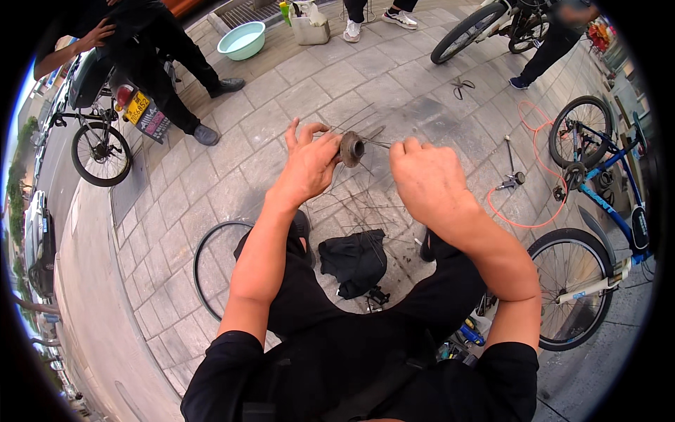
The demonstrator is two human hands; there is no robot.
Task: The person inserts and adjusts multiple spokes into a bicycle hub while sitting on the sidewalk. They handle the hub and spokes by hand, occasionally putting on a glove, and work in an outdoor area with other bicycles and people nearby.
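My left hand (309, 160) is closed round a rusty bicycle wheel hub (350, 149), its round open end turned toward the right. Thin metal spokes stick out around the hub and past my fingers. To the right, my right hand (432, 176) is closed in a pinch on a thin spoke (378, 144) that runs toward the hub. The fist hides most of that spoke, and I cannot tell whether its end sits in the hub. Several loose spokes (351, 204) lie scattered on the paving below. Nearer my body, a black cloth (354, 261) lies between my feet.
A bare wheel rim (199, 271) lies by my left leg. Tools (460, 341) sit at my right hip. Farther right are an orange air hose (490, 204), a gauge (515, 179) and a blue bicycle (608, 165). Scissors (460, 88), a green basin (241, 41) and bystanders' legs are ahead.
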